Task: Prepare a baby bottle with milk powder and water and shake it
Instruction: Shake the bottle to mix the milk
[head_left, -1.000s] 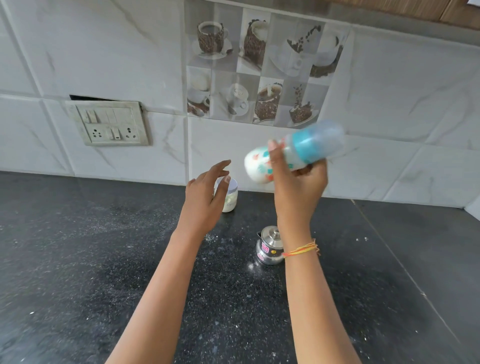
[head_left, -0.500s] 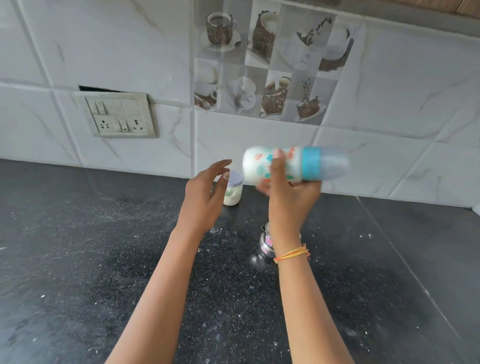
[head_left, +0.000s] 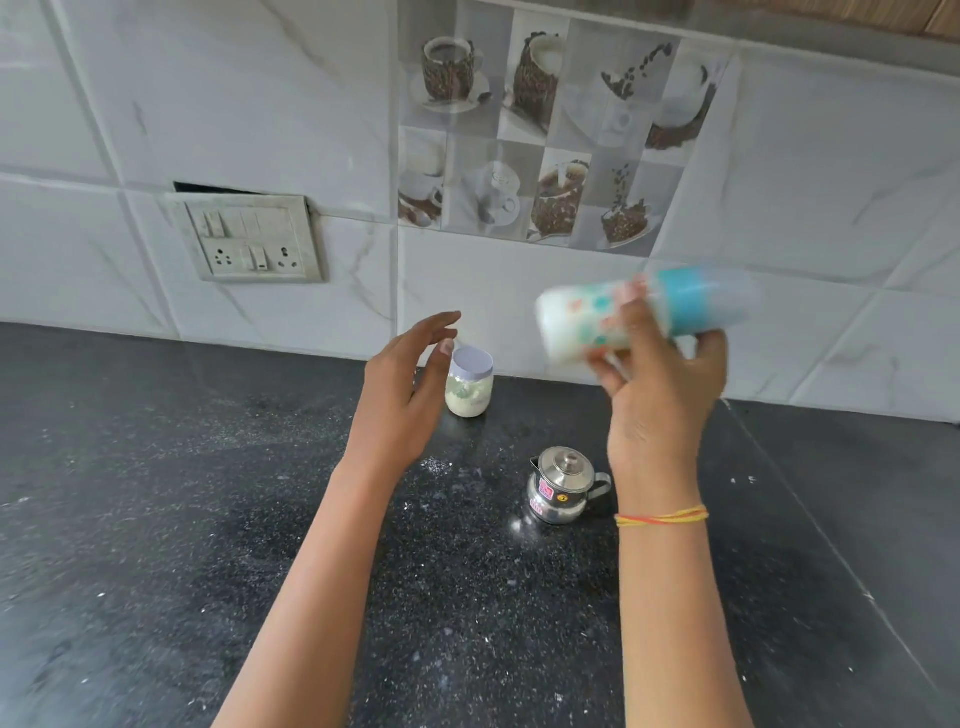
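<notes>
My right hand (head_left: 660, 395) grips the baby bottle (head_left: 576, 325), a white bottle with coloured dots, a blue collar and a clear cap. It lies almost on its side in the air, cap to the right, blurred by motion. My left hand (head_left: 402, 389) hovers open above the counter, fingers apart, holding nothing. Just behind its fingertips stands a small jar of milk powder (head_left: 470, 387) with a pale lid, close to the wall. A small steel lidded pot (head_left: 563, 486) with a spout and handle sits on the counter below the bottle.
The black speckled counter (head_left: 208, 545) carries scattered white powder near the jar and pot. A white tiled wall rises behind, with a switch and socket plate (head_left: 249, 239) at the left and a coffee-cup picture tile (head_left: 545, 140) above.
The bottle has swung in my right hand from cap tilted up, to level, to slightly tilted again. My left hand has stayed open near the jar.
</notes>
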